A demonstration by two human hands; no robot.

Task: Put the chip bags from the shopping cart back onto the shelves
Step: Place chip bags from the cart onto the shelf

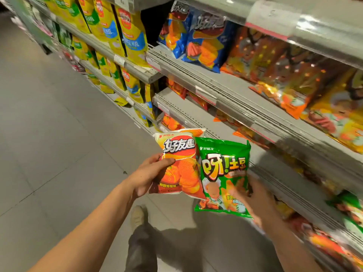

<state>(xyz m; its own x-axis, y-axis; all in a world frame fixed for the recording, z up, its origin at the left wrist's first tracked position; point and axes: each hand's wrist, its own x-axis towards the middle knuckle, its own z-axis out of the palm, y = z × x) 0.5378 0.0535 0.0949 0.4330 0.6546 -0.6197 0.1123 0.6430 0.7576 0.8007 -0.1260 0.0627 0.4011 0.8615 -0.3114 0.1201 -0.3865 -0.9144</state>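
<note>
My left hand grips an orange and cream chip bag by its left edge, thumb across the front. Beside it, my right hand holds a green chip bag from its lower right side; this hand is blurred. Both bags are upright, side by side, in front of the grey shelves on the right. The orange bag slightly overlaps the green one. No shopping cart is in view.
The shelves run along the right, stocked with yellow bags at the far left, blue bags, and orange bags. Green bags lie on a low shelf at right. Grey tiled floor spreads left. My shoe shows below.
</note>
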